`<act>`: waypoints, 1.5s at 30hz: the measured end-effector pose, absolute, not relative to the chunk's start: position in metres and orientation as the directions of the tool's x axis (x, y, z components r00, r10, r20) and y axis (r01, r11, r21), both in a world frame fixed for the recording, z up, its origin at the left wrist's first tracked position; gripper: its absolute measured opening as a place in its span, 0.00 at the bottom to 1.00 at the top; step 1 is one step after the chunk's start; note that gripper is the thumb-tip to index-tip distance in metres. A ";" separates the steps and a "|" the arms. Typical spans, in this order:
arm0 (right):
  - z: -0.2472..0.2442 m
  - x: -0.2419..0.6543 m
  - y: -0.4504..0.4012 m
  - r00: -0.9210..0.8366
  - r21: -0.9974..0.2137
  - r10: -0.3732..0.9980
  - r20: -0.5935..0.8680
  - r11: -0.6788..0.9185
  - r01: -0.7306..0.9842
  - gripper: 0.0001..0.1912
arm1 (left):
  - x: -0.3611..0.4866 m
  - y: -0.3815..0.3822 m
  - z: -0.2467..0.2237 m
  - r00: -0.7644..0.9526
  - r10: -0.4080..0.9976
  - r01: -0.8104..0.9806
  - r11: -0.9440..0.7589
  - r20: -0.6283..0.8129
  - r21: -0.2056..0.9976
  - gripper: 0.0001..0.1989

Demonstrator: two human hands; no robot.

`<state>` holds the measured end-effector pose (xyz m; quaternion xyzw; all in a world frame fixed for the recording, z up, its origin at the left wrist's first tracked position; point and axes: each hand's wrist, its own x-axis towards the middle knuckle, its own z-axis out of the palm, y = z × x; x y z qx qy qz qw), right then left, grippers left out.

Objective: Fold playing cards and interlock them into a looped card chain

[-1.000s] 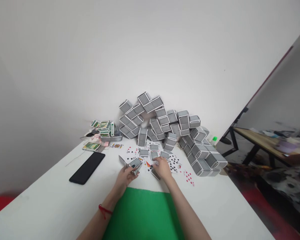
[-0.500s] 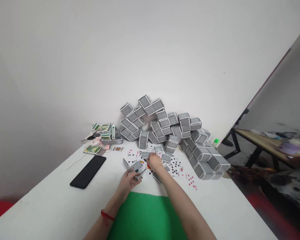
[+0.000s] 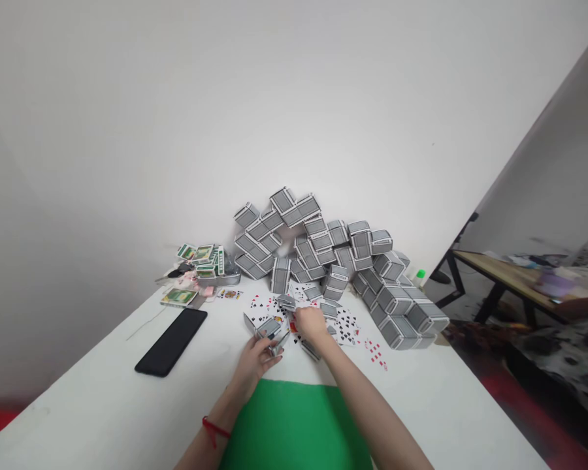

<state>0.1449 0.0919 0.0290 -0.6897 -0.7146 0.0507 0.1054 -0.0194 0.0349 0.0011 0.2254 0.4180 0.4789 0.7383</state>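
One black phone (image 3: 171, 343) lies to the left of the left hand (image 3: 255, 362). The left hand's fingers are bent around some folded cards (image 3: 269, 328), just in front of that hand. It looks best to hold them softly, so their thin folds do not squash.

Next comes the right hand (image 3: 311, 324). Its fingertips are close together and seem to pinch a gray card (image 3: 287, 302), ahead and a bit left of them. A light pinch near the card's rim should keep it from bending wrong. Loose cards (image 3: 345, 326) lie around that hand, so low, slow moves look safer.

White table (image 3: 102, 385) shows between the phone and the left side edge. Ahead of both hands, a bumpy wall of card blocks (image 3: 259, 248) stands close. To the right of the right hand, a stepped pile (image 3: 396, 307) leaves less room near that edge.
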 end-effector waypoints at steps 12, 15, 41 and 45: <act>0.024 0.169 0.070 0.154 -0.869 0.977 0.145 0.051 0.493 0.23 | -0.024 0.036 0.009 0.083 0.908 -0.590 0.377 -0.410 0.714 0.11; 0.020 0.168 0.047 0.159 -0.947 0.979 0.130 0.075 0.312 0.20 | -0.024 0.033 0.013 0.050 0.908 -0.608 0.359 -0.417 0.709 0.10; 0.009 0.134 -0.014 0.282 -0.935 0.959 0.038 0.134 -0.330 0.17 | -0.030 0.021 0.034 0.157 0.902 -0.422 0.430 -0.402 0.799 0.14; 0.009 0.138 -0.014 0.217 -0.951 0.975 0.044 0.107 -0.289 0.19 | -0.030 0.023 0.030 0.157 0.913 -0.383 0.407 -0.376 0.829 0.14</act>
